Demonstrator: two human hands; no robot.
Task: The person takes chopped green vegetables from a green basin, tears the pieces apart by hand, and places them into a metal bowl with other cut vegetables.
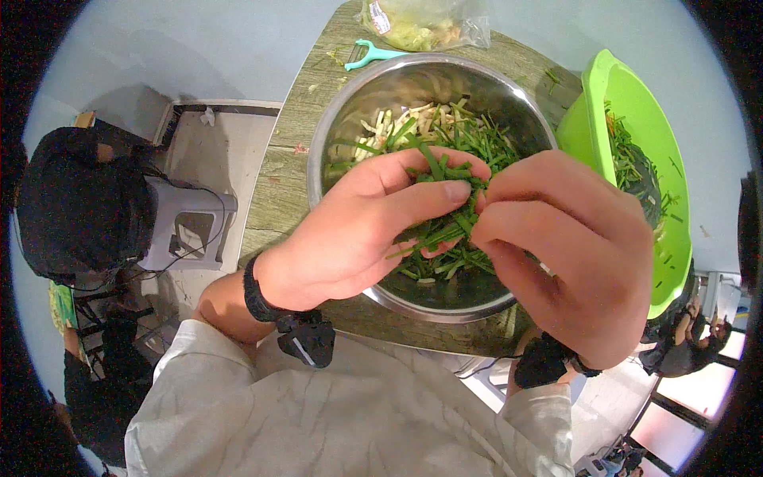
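Note:
My left hand point(350, 230) is curled round a small bunch of chopped green leaves point(441, 167), its thumb pressing on top. Beside it, my right hand point(580, 246) pinches at the same bunch with thumb and fingertips; what lies between those fingertips is mostly hidden. Both hands are over a large steel bowl point(327, 135). Inside the bowl are cut green stalks point(493, 147) on the far right side and pale, whitish strips point(389, 127) at the far left. More greens show below my hands.
A bright green plastic basin point(671, 167) with chopped greens stands right of the bowl. Behind the bowl lie a turquoise peeler point(369, 54) and a clear plastic bag point(429, 28) on the wooden table point(274, 179). A grey stool point(187, 226) with a black bag point(83, 207) stands left.

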